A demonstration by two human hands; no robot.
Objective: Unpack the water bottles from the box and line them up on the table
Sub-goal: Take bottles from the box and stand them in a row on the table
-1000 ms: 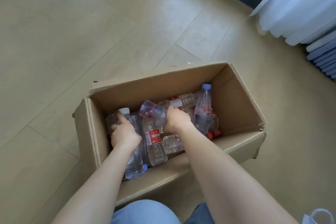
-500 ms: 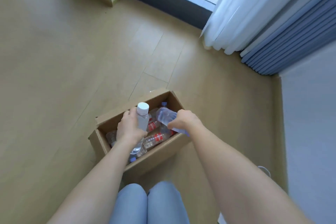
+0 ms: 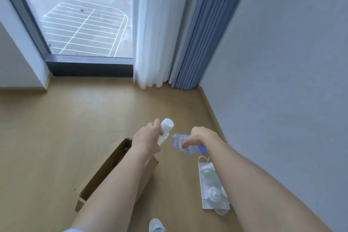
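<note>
My left hand (image 3: 146, 138) grips a clear water bottle with a white cap (image 3: 166, 125), held upright and tilted a little to the right. My right hand (image 3: 202, 136) holds a second clear bottle with a blue label (image 3: 180, 142), lying roughly level with its base toward the left. Both bottles hang in the air above the wooden floor. The open cardboard box (image 3: 105, 171) stands on the floor below and left of my hands. My left forearm hides most of its inside. No table is in view.
A white shopping bag (image 3: 211, 192) holding clear plastic items lies on the floor by the grey wall on the right. Ahead are a floor-level window (image 3: 82, 17), a white sheer curtain (image 3: 154, 34) and a blue curtain (image 3: 195, 39). My shoe tip (image 3: 156, 225) shows at the bottom.
Both hands have lifted their bottles up out of the box and carried them rightward. The camera has risen and tipped up, so the box has dropped low and the window has come into view.
</note>
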